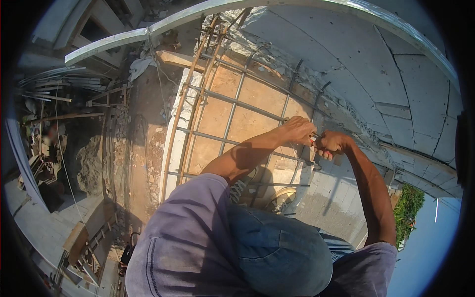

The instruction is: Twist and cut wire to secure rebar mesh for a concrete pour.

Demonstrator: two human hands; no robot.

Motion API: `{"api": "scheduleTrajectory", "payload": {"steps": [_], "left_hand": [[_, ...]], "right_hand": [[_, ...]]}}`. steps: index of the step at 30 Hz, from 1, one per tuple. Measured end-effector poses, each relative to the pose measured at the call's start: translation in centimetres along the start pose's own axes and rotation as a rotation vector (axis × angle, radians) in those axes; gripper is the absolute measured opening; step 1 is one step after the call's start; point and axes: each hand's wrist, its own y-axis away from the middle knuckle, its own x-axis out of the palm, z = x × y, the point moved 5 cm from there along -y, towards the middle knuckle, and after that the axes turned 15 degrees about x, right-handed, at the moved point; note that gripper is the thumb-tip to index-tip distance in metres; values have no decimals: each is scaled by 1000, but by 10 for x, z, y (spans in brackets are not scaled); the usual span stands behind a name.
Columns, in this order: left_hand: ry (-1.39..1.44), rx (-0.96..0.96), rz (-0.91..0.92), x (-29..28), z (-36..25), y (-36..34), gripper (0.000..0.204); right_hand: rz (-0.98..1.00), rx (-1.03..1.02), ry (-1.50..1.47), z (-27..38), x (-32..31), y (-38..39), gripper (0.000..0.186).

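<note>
Both hands are close together at the right side of a steel rebar grid point(232, 102). My left hand point(299, 129) is closed over the bars near a crossing, and what its fingers grip is hidden. Just right of it, my right hand point(333, 142) is wrapped round a small red-handled tool point(327, 156), with bits of red showing at the fingers. The tool's head is too small and covered to tell its kind. Beneath the bars lies a brown board point(247, 121). My shoe point(283, 199) stands by the near end of the grid.
A rough broken concrete edge runs along a grey block wall point(341, 59) at the right. A long pale beam point(106, 45) arches across the far side. Left lies a lower level with rubble point(148, 163), timber and stacked pipes point(64, 76). Rusty bars point(198, 96) flank the grid's left side.
</note>
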Motion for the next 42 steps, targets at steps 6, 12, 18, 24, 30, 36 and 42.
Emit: {"api": "scheduleTrajectory", "payload": {"steps": [6, 12, 18, 24, 30, 36, 42], "left_hand": [[242, -151, 387, -2, 7, -17, 30], [287, -98, 457, 8, 24, -23, 33], [19, -32, 305, 8, -8, 0, 62], [283, -77, 569, 17, -5, -4, 78], [64, 71, 282, -33, -56, 13, 73], [176, -261, -750, -179, -74, 106, 23], [-305, -348, -630, -211, -14, 131, 32]], "right_hand": [[-1043, -407, 834, 20, 25, 55, 40], [-1392, -501, 986, 9, 30, 33, 29], [113, -160, -136, -7, 18, 8, 40], [-415, -296, 576, -1, 23, 14, 55], [-252, -466, 294, -25, 82, -11, 76], [-622, -597, 180, -72, 99, -26, 66], [-692, -263, 59, -265, 58, -18, 48]]}}
